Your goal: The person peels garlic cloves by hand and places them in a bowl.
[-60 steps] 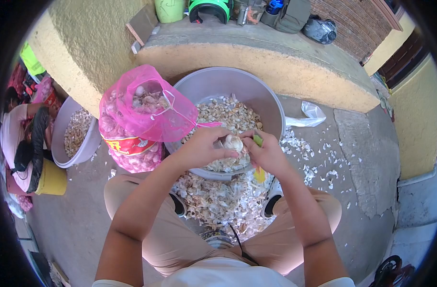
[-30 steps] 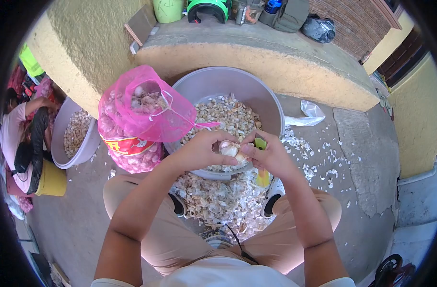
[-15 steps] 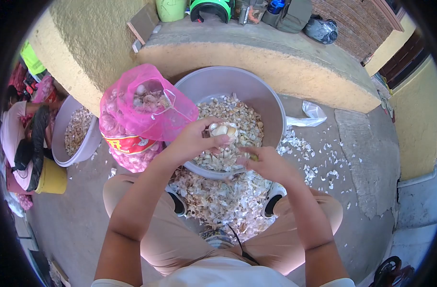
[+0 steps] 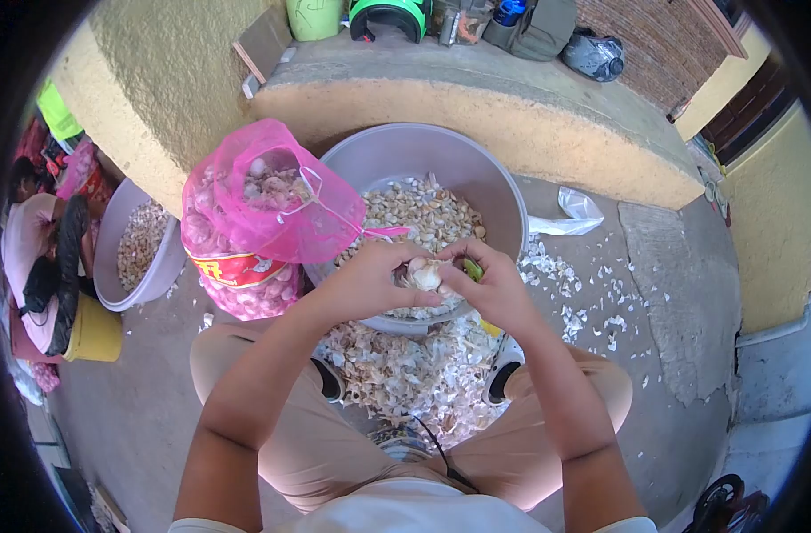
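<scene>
A partly broken white garlic bulb point(image 4: 423, 274) is gripped in my left hand point(image 4: 367, 282), over the near rim of a big grey basin point(image 4: 513, 195). My right hand point(image 4: 496, 289) is closed, its thumb pressed against the bulb's right side. A small green object point(image 4: 471, 269) shows between its fingers; the rest of it is hidden by the hand. Loose garlic cloves point(image 4: 423, 206) cover the basin's bottom. Left of the basin, touching it, stands a pink mesh bag point(image 4: 237, 209) full of garlic bulbs.
Papery garlic skins point(image 4: 414, 377) are heaped between my feet, with more scattered at right. A white plastic bag point(image 4: 576, 216) lies beside the basin. At far left, a person point(image 4: 34, 235) sits by another basin point(image 4: 112, 222) of cloves. A low ledge point(image 4: 477, 102) curves behind.
My right hand has come up and left to meet the bulb, and my left hand has lowered slightly. Both hands now touch the garlic. A yellow spot shows below my right hand.
</scene>
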`<state>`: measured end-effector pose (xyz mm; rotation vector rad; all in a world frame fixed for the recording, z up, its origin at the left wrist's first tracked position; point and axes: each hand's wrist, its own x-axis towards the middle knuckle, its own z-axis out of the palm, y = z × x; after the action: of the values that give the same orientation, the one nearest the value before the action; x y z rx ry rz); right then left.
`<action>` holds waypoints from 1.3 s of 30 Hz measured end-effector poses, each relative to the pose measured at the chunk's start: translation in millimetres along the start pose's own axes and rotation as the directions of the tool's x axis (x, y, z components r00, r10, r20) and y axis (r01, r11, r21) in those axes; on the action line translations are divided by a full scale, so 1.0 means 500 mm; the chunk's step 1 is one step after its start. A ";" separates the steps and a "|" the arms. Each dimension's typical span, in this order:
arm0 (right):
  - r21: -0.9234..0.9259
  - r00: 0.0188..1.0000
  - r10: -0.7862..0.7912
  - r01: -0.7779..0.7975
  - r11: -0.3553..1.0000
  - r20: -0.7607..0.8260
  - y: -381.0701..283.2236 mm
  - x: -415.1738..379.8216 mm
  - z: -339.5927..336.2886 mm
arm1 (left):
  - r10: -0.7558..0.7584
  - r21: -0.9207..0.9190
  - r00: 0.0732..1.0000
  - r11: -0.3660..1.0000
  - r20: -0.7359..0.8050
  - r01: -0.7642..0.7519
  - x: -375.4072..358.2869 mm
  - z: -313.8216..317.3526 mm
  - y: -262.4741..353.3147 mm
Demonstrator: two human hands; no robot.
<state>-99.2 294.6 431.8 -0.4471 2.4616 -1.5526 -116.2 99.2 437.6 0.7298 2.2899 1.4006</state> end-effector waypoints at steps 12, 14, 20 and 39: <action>0.053 0.992 0.002 -0.009 0.999 0.125 -0.022 -0.016 0.000 | -0.004 -0.136 1.000 0.991 0.021 0.007 -0.002 0.000 -0.021; 0.027 0.977 0.101 -0.108 0.994 0.187 -0.037 -0.018 -0.005 | -0.017 -0.174 0.999 0.984 0.039 0.024 0.000 0.003 -0.029; 0.039 0.978 -0.164 0.161 0.986 0.131 -0.011 -0.019 0.003 | -0.020 -0.280 0.993 0.959 0.115 0.052 -0.001 0.001 -0.018; 0.670 0.984 0.172 -0.159 0.726 0.047 -0.013 -0.006 -0.028 | -0.136 -0.891 0.990 0.452 -0.022 0.043 0.023 -0.033 -0.061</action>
<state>-99.7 304.7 443.6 -0.0730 1.6868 -2.1960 -141.7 83.0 417.4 0.1655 1.2164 2.2709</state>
